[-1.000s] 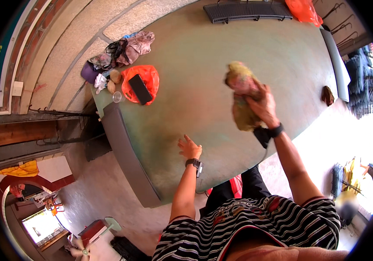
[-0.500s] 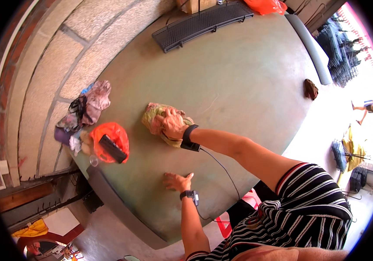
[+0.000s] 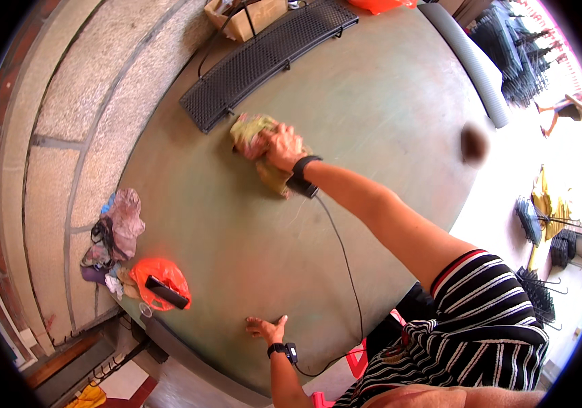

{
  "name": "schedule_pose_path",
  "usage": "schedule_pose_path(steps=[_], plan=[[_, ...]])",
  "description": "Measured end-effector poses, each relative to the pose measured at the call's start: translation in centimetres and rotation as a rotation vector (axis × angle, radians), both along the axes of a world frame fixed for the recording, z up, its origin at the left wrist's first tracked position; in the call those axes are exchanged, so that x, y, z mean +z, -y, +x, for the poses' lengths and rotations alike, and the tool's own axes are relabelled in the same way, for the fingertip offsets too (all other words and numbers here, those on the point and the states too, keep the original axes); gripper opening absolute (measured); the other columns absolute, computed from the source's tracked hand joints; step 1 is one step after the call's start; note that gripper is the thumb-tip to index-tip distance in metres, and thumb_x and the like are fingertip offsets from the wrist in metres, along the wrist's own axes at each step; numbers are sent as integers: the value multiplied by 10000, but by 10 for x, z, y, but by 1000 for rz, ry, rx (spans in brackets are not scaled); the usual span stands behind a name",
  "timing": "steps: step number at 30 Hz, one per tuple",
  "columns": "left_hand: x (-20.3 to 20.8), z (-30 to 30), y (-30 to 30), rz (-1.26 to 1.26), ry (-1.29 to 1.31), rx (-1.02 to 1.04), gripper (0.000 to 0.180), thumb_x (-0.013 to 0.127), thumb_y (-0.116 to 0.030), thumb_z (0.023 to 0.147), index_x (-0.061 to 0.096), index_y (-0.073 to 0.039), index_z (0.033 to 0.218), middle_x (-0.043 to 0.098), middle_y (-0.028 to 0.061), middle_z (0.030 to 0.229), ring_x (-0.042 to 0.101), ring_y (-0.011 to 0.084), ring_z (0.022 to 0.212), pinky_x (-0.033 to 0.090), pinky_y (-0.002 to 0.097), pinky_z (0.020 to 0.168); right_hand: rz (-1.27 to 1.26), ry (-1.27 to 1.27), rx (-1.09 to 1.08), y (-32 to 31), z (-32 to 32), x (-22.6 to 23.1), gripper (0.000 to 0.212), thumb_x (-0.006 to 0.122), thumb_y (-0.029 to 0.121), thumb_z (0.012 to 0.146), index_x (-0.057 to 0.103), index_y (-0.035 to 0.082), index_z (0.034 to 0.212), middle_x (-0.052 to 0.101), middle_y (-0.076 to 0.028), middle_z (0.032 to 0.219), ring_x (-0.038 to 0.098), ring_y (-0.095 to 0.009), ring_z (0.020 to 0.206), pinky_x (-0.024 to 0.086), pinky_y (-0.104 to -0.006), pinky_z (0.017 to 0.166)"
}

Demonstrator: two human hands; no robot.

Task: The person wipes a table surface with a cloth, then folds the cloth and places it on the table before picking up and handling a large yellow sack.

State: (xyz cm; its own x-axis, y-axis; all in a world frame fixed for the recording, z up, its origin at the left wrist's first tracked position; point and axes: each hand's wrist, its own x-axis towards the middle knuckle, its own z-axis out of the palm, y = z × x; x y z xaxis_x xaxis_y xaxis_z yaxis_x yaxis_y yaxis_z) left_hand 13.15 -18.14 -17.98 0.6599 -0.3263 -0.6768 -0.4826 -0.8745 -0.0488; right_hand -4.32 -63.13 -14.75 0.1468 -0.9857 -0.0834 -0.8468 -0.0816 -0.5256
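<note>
I've got the right hand (image 3: 284,146) out at full stretch over the table (image 3: 236,231), and it's clamped on the rag (image 3: 250,129), fingers pressing down across the top of it. The rag is yellow-green with a pinkish patch, bunched under the palm, one fold hanging out toward the wrist. It sits on the green tabletop, just beside a leg of the black rack (image 3: 263,64); whether the two touch, I can't tell from up here.

Over to the left hand (image 3: 268,330): nothing in its grip, fingers spread, thumb out, down by the near edge. Palm on the surface or just above it? I can't say.

Both wrists wear black straps, and a thin cable (image 3: 342,251) loops from the right one down toward the striped shirt (image 3: 481,319). The left wrist's unit (image 3: 291,353) shows a small pale patch, too tiny to read. Checking for print: the carton (image 3: 253,19) behind the rack is brown, and any lettering on it is beyond me at this size. The shirt's front has a coloured motif, crumpled past making out.

On the left, a black slab (image 3: 166,292) lies on a red bag (image 3: 162,272), with a heap of clothes (image 3: 124,224) near it by the stone wall (image 3: 53,170). Far right, a dark lump (image 3: 474,144), badly blurred, sits near a grey roll (image 3: 464,64).
</note>
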Motion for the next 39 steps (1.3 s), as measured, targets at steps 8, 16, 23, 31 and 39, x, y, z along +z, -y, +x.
schedule_pose_path(steps=[8, 16, 23, 31, 39], plan=[[4, 0, -3, -33, -14, -4, 1214, 802, -340, 548, -27, 47, 1346, -19, 256, 1413, -23, 452, 1294, 100, 563, 1032, -180, 17, -179, 110, -131, -32, 287, 566, 195, 693, 586, 150, 975, 550, -196, 913, 539, -385, 860, 459, -474, 708], [13, -2, 4, -22, -33, 61, 1192, 795, -317, 570, -34, 30, 1353, -21, 247, 1418, -34, 429, 1304, 77, 543, 1045, 7, -235, -644, 167, -257, -60, 471, 610, 361, 674, 557, 241, 1127, 517, -204, 1097, 531, -402, 974, 451, -454, 821], [-15, 14, -16, -38, 3, -72, 1244, 824, -272, 526, -58, 5, 1358, -19, 377, 1351, 19, 495, 1276, 130, 522, 1041, 94, -243, -846, 82, -374, -64, 488, 610, 374, 679, 544, 224, 1139, 504, -213, 1110, 523, -391, 992, 449, -445, 839], [-5, 8, -1, 83, 22, -35, 1259, 802, -387, 549, -84, 19, 1346, -21, 412, 1327, 84, 538, 1246, 180, 564, 1009, 134, -289, -891, -101, -402, -34, 594, 618, 331, 699, 428, 237, 1254, 457, -189, 1134, 473, -386, 1029, 424, -443, 847], [-20, 18, -10, -77, 86, -97, 1183, 814, -361, 551, 47, 72, 1341, 279, 290, 1327, 364, 339, 1206, 297, 427, 1004, 259, -246, -994, -285, -453, 4, 581, 610, 302, 693, 446, 214, 1243, 463, -203, 1130, 483, -390, 1017, 427, -441, 849]])
